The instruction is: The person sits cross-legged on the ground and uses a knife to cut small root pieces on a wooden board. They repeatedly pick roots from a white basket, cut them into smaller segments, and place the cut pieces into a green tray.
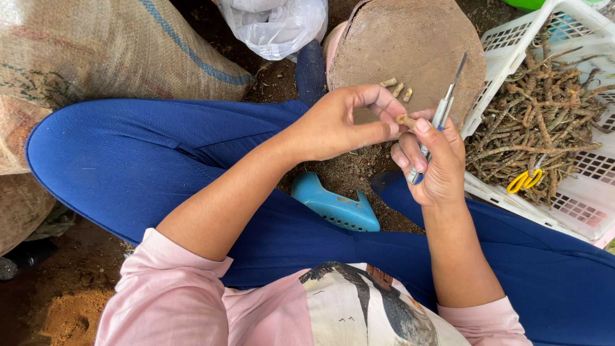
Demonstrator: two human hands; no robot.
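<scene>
Left hand [336, 125] pinching small root piece [405, 120] at fingertips. Right hand [432, 160] clamped on thin blade tool [442, 112], thumb touching same piece. Wooden block [410, 45] just beyond both hands, three cut pieces [397, 86] on it. White basket [576, 198] of roots [538, 122] right of right hand, yellow scissors [524, 181] inside.

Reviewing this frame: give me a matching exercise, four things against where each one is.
Things:
1. knife
2. yellow scissors
3. cut root pieces
4. blue shoe

Places:
A. on the wooden block
B. in the white crate, on the roots
C. on the ground between the legs
D. in the right hand

Pairs: 1-D, 2-B, 3-A, 4-C
</scene>
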